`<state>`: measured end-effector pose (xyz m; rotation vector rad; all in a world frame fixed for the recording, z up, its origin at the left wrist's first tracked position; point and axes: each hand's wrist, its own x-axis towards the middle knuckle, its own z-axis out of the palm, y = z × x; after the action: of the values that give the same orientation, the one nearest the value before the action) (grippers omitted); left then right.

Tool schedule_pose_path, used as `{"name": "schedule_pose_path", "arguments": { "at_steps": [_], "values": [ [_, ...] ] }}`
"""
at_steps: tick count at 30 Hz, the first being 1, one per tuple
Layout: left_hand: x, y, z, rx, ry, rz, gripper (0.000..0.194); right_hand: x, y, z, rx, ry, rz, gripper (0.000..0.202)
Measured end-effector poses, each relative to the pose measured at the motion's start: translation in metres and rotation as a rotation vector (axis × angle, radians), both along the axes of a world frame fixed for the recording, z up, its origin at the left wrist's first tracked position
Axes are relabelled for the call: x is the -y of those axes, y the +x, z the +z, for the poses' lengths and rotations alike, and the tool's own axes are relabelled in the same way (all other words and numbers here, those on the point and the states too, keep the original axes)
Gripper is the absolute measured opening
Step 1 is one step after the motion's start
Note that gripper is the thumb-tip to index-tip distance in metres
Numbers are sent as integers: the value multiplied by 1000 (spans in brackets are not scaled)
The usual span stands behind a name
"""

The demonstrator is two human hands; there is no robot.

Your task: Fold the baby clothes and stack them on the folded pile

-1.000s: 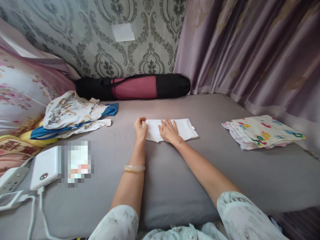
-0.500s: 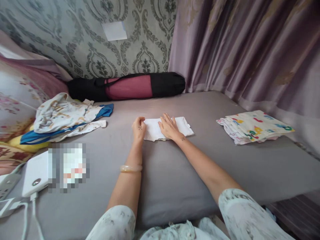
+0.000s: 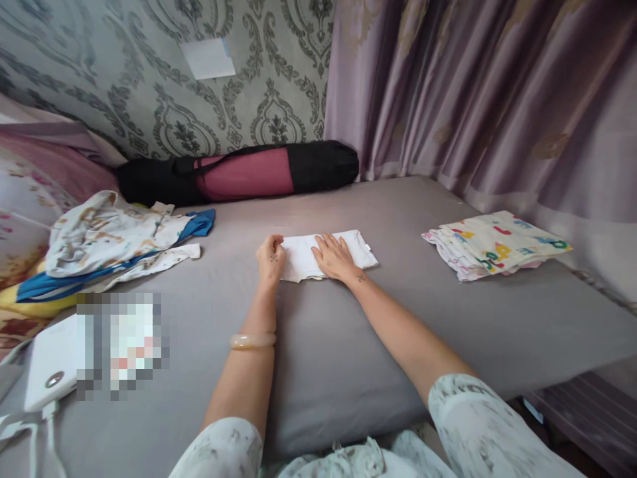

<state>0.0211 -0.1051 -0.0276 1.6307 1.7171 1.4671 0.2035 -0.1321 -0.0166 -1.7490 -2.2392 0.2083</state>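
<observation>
A folded white garment (image 3: pixel 298 255) lies flat on the bed, with a small tag at its right end. My left hand (image 3: pixel 271 259) is closed at the garment's left edge, thumb and fingers pinching it; the fingertips are partly hidden. On top of the cloth, right of its middle, my right hand (image 3: pixel 336 257) rests palm down with fingers spread. A pale bangle (image 3: pixel 253 341) circles my left forearm.
To the right sits a folded stack of printed cloths (image 3: pixel 497 244). Rumpled clothes (image 3: pixel 114 232) lie at the left, with a white power bank (image 3: pixel 57 362) and cables nearer me. A black and maroon long bag (image 3: pixel 243 174) lies along the wall on the grey bed (image 3: pixel 348 358).
The whole view has shifted slightly, so things sit a little further left. Both hands stay at about the same places on the white garment.
</observation>
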Motion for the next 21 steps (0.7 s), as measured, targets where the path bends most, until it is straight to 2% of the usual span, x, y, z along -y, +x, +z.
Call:
{"name": "schedule_pose_path", "arguments": {
  "at_steps": [4, 7, 11, 21],
  "values": [
    [1, 1, -1, -40, -1, -4, 25, -4, 11, 4, -24, -27, 1, 55],
    [3, 3, -1, -75, -2, -12, 26, -7, 24, 6, 0, -1, -90, 55],
    [5, 4, 1, -148, -31, -41, 27, -7, 33, 4, 55, -93, -159, 60],
    [10, 6, 6, -280, -90, -55, 29, -9, 35, 3, 77, -108, -149, 61]
  ]
}}
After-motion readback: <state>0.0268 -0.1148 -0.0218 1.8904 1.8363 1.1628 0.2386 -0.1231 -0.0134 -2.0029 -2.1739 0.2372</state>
